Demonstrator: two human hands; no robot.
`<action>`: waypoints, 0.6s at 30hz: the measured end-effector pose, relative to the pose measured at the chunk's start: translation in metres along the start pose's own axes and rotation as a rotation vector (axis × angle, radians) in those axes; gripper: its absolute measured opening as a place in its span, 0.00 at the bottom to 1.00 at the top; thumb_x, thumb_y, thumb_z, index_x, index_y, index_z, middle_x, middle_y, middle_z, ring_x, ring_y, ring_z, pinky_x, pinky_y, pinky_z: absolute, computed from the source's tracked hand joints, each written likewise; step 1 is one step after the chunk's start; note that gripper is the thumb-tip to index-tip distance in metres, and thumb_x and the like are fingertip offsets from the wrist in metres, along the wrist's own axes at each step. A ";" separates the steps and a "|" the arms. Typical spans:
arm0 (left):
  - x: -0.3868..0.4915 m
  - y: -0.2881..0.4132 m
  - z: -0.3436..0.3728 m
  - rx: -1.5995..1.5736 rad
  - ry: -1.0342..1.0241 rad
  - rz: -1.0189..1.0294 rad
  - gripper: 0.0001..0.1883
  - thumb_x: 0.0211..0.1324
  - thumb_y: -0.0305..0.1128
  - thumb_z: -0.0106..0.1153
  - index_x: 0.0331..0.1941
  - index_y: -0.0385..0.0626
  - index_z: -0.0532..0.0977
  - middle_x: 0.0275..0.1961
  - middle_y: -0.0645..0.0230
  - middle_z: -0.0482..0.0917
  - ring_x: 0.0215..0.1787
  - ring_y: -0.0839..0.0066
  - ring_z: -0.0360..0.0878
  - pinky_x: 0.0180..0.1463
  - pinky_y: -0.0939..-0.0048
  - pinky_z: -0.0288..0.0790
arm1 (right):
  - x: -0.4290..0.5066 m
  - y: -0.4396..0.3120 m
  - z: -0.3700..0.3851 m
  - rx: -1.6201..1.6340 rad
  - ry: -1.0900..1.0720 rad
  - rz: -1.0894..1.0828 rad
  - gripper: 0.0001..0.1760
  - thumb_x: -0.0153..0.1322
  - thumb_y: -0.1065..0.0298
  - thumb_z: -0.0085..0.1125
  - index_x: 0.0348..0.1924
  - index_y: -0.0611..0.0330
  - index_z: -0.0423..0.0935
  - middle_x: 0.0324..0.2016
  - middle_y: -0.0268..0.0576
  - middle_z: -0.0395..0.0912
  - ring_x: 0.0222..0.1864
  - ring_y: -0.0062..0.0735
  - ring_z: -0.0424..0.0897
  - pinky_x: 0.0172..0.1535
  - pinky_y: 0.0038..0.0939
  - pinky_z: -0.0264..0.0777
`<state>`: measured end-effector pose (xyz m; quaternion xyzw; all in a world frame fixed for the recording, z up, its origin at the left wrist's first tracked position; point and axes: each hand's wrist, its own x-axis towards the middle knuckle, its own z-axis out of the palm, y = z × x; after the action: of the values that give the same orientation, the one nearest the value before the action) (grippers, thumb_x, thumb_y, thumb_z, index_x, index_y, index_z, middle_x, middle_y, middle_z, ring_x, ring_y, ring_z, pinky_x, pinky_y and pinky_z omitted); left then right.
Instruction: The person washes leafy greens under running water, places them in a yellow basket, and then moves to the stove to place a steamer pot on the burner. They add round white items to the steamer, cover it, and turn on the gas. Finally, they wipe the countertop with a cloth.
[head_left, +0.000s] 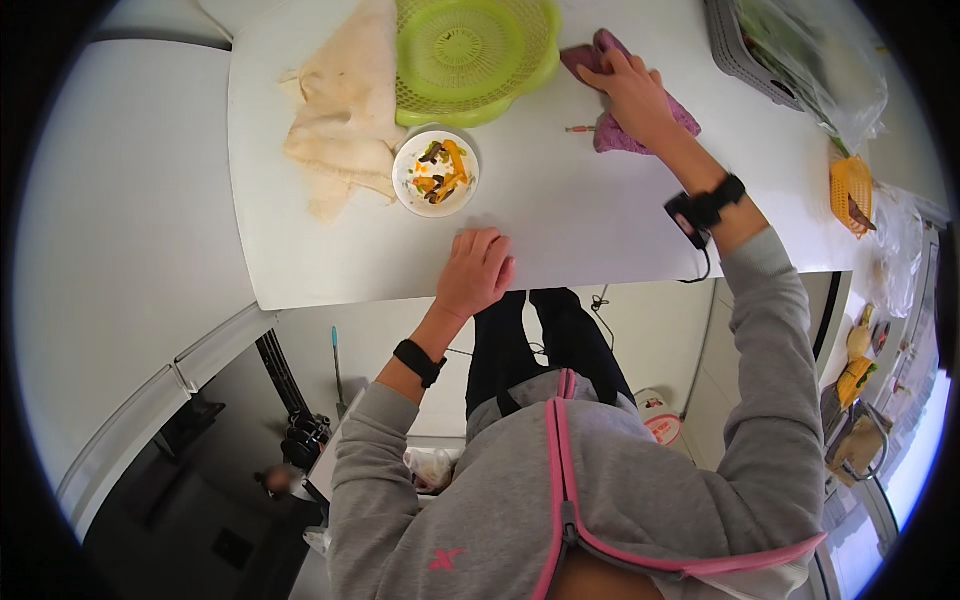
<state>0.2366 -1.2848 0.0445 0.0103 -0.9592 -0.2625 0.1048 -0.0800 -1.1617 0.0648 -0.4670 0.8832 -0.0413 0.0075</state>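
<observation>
My right hand (632, 95) presses on a crumpled purple cloth (624, 141) on the white table, its fingers at a fold of the cloth; I cannot tell whether they grip it. My left hand (475, 272) rests near the table's front edge with its fingers curled, and no object shows in it. A small white bowl (412, 196) holding orange and dark food pieces stands just beyond my left hand. Behind the bowl is a green plastic colander (457, 49), with a stained cream cloth (337, 120) to its left. A small red-and-metal item (580, 129) lies beside the purple cloth.
At the back right stands a grey plastic basket (739, 64) with greens and a clear plastic bag (844, 67). A small yellow basket (851, 196) sits at the right edge. A white panel (135, 225) borders the table on the left. A cable (705, 270) hangs from my right wrist device.
</observation>
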 end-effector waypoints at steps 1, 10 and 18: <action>0.000 -0.001 0.000 -0.005 0.004 -0.002 0.13 0.50 0.31 0.57 0.40 0.45 0.69 0.43 0.63 0.69 0.45 0.62 0.68 0.48 0.60 0.65 | -0.008 0.003 -0.003 0.018 -0.038 -0.008 0.32 0.60 0.78 0.51 0.55 0.34 0.75 0.44 0.33 0.67 0.47 0.35 0.69 0.48 0.37 0.62; -0.002 -0.004 0.003 -0.012 0.034 0.030 0.15 0.47 0.30 0.60 0.40 0.43 0.70 0.44 0.60 0.69 0.44 0.58 0.67 0.48 0.59 0.64 | 0.021 0.012 0.013 0.060 0.018 0.023 0.29 0.65 0.76 0.51 0.54 0.29 0.75 0.47 0.30 0.66 0.51 0.35 0.67 0.52 0.41 0.63; -0.005 -0.004 0.004 -0.019 0.054 0.018 0.16 0.46 0.30 0.60 0.41 0.42 0.70 0.44 0.60 0.70 0.44 0.58 0.68 0.49 0.60 0.64 | -0.007 0.014 0.021 0.179 0.038 0.048 0.24 0.65 0.75 0.52 0.49 0.32 0.80 0.50 0.30 0.66 0.51 0.37 0.67 0.55 0.42 0.61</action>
<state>0.2402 -1.2859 0.0384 0.0078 -0.9536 -0.2701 0.1332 -0.0861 -1.1496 0.0422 -0.4424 0.8869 -0.1289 0.0335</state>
